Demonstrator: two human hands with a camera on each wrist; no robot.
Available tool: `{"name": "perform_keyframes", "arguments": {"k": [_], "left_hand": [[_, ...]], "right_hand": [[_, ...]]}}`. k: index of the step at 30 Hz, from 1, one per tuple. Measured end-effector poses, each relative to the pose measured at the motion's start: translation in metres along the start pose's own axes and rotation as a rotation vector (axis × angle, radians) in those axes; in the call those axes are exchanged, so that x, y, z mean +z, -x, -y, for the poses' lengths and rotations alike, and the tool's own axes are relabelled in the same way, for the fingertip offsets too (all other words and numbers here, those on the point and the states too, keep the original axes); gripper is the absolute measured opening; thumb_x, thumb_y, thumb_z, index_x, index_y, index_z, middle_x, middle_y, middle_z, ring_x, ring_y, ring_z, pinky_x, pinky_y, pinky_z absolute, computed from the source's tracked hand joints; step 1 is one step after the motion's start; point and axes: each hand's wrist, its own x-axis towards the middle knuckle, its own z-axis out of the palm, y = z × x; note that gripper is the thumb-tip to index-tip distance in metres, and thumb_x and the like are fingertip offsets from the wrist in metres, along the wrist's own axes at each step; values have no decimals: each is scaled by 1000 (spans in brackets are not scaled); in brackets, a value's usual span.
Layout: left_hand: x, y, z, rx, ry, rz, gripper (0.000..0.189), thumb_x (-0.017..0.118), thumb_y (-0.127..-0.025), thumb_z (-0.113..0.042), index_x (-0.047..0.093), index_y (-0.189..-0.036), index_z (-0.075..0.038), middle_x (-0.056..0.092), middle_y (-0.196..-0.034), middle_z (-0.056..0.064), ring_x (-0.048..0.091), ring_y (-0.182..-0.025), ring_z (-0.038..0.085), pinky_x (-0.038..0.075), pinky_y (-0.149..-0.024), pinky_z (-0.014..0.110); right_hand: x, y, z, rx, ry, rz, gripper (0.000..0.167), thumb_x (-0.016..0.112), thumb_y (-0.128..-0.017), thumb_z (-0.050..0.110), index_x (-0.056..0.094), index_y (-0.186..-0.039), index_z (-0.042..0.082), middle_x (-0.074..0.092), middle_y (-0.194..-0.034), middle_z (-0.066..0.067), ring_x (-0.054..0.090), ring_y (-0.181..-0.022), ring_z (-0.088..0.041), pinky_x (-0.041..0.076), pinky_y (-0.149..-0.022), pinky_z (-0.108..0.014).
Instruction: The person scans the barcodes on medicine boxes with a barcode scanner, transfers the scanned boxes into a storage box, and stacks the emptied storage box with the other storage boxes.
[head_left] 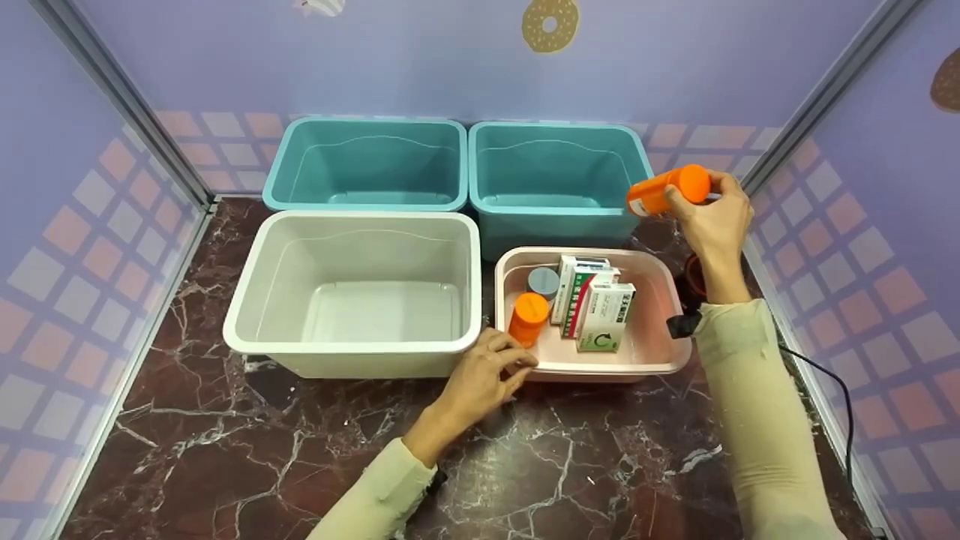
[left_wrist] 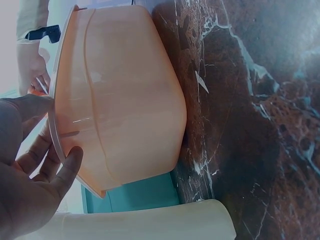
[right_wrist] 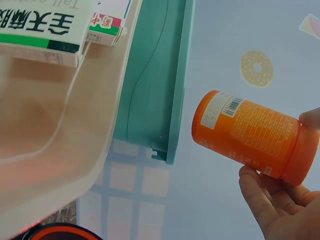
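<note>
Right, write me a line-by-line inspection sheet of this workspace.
Surface: dark-red, light-veined marbled tabletop.
Job's things: orange cylindrical plastic bottle, held tilted; pale-pink plastic basin containing a second orange bottle, a grey-lidded container and rectangular printed boxes; white rectangular plastic bin; two teal rectangular plastic bins.
Clutter: dark round object with red-orange ring, partly hidden, unidentified.
Hands: right hand grips the first bottle's capped end; left hand holds the basin's rim.
Cables: thin black cable, right side of the table.
Surroundings: purple walls printed with doughnuts and checks.

“全天麻” on white box [right_wrist: 42,30] (illegible print on orange bottle [right_wrist: 245,135])
</note>
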Motion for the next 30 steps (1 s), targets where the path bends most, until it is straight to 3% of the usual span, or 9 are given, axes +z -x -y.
{"name": "perform_keyframes", "arguments": {"k": [5,16,24,30], "left_hand": [[0,1,0,4,8,3,11,76,-87,-19,78,-98,-19,68,-101,-2,57,-104,19,51,-95,32],[0,1,1,5,6,3,11,76,-87,-17,77,-97,-20,68,-100,-3,57,-104,19,51,-94,31],[1,0,1,-4,-4,9,10,76,-87,-20,77,-98,-20,67,-100,-3,56,-104,17,51,-94,31],[1,0,1,-3,-4,2,11,77,-86,-18,78,-97,-19,67,-100,-2,56,-104,18,52,-95,31]], "right_hand": [[8,-3,3,4,0,3,58,72,-76,46,67,-119,7,67,-111,-11,56,-103,-26,39,-96,-39],[28,-9,6,20,-8,55,60,71,-79,47,63,-124,8,67,-119,-11,60,-102,-22,46,-87,-28],[41,-13,6,23,7,80,62,72,-79,44,62,-127,6,66,-123,-14,59,-109,-28,44,-99,-40],[51,-16,5,11,25,91,62,74,-78,43,62,-127,6,67,-122,-15,59,-109,-31,44,-100,-42]]}}
